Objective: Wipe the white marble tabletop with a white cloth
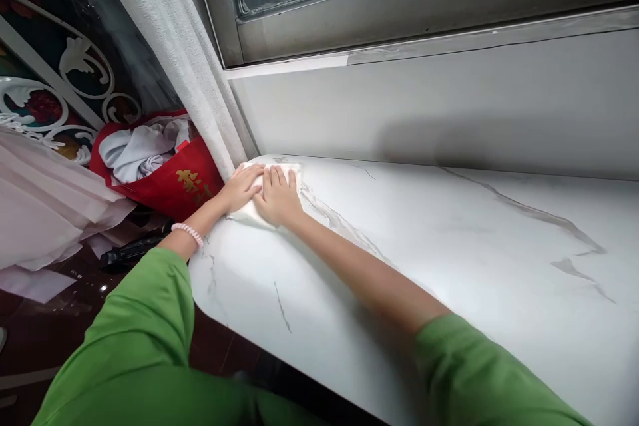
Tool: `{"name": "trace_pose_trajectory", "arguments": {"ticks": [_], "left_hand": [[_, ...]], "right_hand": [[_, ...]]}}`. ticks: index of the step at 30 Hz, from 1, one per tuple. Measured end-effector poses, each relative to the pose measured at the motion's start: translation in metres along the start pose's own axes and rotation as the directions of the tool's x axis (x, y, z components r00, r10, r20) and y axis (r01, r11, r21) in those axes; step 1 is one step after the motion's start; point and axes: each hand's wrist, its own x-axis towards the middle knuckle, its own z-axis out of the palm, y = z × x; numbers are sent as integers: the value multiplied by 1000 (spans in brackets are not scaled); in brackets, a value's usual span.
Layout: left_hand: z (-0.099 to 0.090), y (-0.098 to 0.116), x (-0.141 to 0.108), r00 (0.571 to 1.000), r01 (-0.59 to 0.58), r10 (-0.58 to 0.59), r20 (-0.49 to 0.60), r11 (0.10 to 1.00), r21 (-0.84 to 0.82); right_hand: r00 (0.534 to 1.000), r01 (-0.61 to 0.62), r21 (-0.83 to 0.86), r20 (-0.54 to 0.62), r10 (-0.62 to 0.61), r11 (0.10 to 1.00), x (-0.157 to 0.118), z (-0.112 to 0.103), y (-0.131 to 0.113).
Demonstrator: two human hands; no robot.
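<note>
A white cloth lies spread at the far left corner of the white marbled tabletop. Pressed flat on its left part is my left hand, fingers stretched out, a pink coiled band around the wrist. My right hand rests palm down on the cloth beside it, fingers spread and pointing away from me. The thumbs are close together. Both hands touch the cloth from above without grasping it.
A red bag with white fabric stands left of the table, against a white curtain. Pale pink cloth hangs farther left. Behind the table are a pale wall panel and a metal-framed window. The table's near left corner is rounded.
</note>
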Motion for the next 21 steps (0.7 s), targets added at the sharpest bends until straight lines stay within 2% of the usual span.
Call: {"name": "trace_pose_trajectory", "arguments": {"ticks": [3,5,10,13,16,21], "left_hand": [[0,-24,36,1000,20,-20,-11,1000,23],[1,-33,52,1000,31,-30,-7,999,38],[5,-41,61,1000,-1,1,-9,998,58],[6,-37,50,1000,26,-26,-3,996,89],[5,-25,27,998,58,-58,3,992,109],[1,4,-43,999,40,-37,-27,992,119]], "right_hand": [[999,-32,-7,-29,32,999,41,6,12],[998,-52,-5,-37,52,999,56,8,18],[997,-60,12,-49,61,998,64,6,22],[998,-54,26,-33,54,998,55,2,19],[999,-28,38,-17,28,999,36,-1,9],[999,28,89,-25,-26,996,-23,-2,-26]]}}
